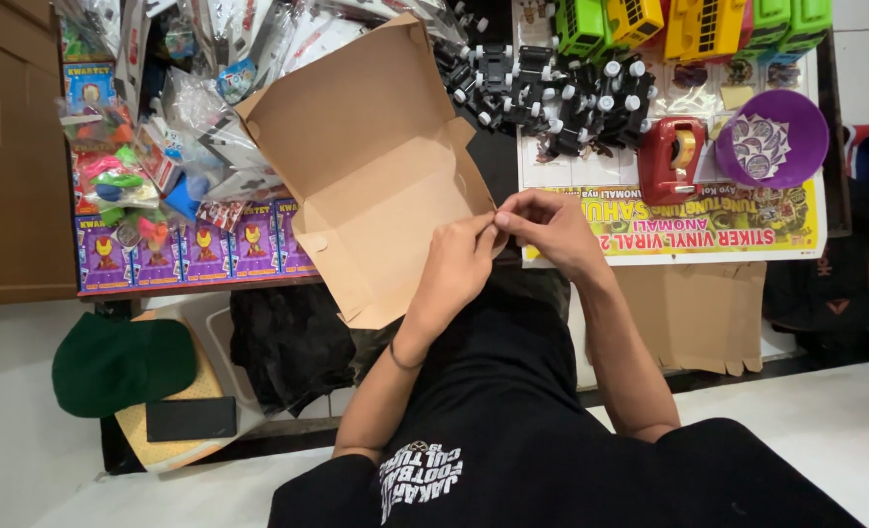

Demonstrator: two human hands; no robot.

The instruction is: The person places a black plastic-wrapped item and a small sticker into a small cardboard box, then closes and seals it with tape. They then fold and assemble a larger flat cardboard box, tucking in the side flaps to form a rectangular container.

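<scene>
An open brown cardboard box (pixel 371 166) lies tilted in front of me, lid flap up toward the far side. My left hand (pixel 457 266) pinches the box's near right corner with its fingertips. My right hand (pixel 550 227) meets it at the same corner, thumb and fingers closed on the cardboard flap edge. Both forearms reach out over my black shirt.
A red tape dispenser (pixel 671 158) and a purple bowl of stickers (pixel 773 140) sit on a yellow printed sheet (pixel 689 230) at right. Black toy chassis with white wheels (pixel 552 93) and coloured toy buses (pixel 693 24) lie behind. Packaged toys (pixel 151 147) crowd the left. A green cap (pixel 121 362) lies below.
</scene>
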